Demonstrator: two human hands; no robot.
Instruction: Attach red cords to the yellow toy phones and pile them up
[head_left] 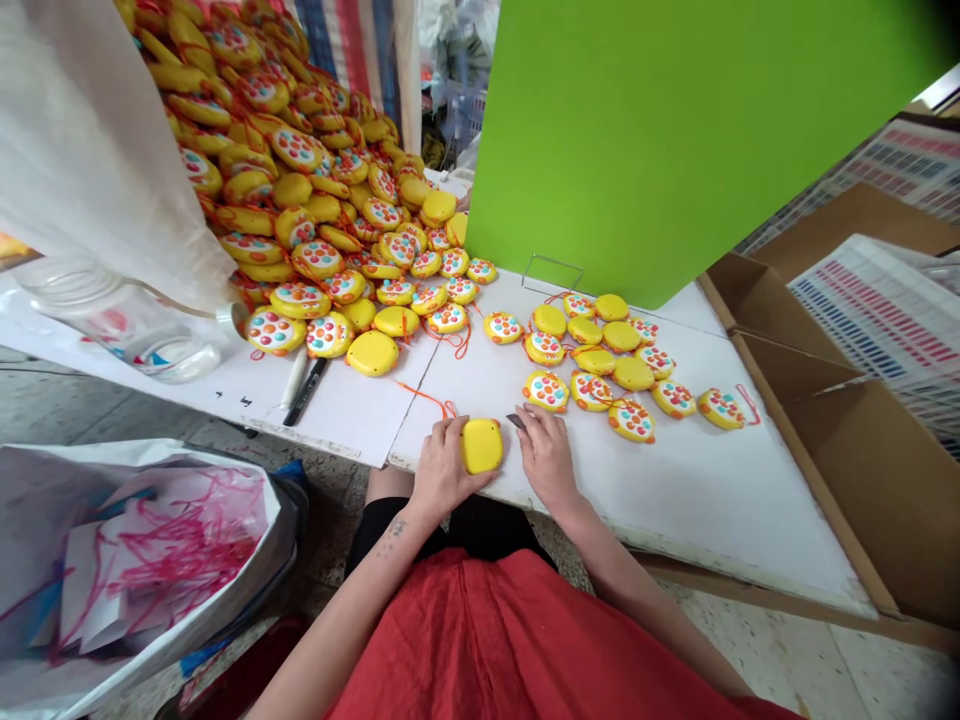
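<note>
My left hand (442, 462) grips a yellow plastic toy (481, 446) at the front edge of the white table. Its plain yellow side faces up, and an orange cord (424, 395) trails from it to the upper left. Just right of the toy, my right hand (546, 452) pinches a small dark blade (516, 421), its tip pointing left toward the toy without touching it. Beyond both hands lies a group of similar toys (592, 359), some with dotted faces up and others with plain backs up.
A large heap of such toys (300, 200) rises at the back left. Markers (306, 392) and a clear jar (112, 315) lie left. A green panel (660, 130) stands behind, cardboard boxes (847, 450) at right. A bag of scraps (150, 560) sits below left.
</note>
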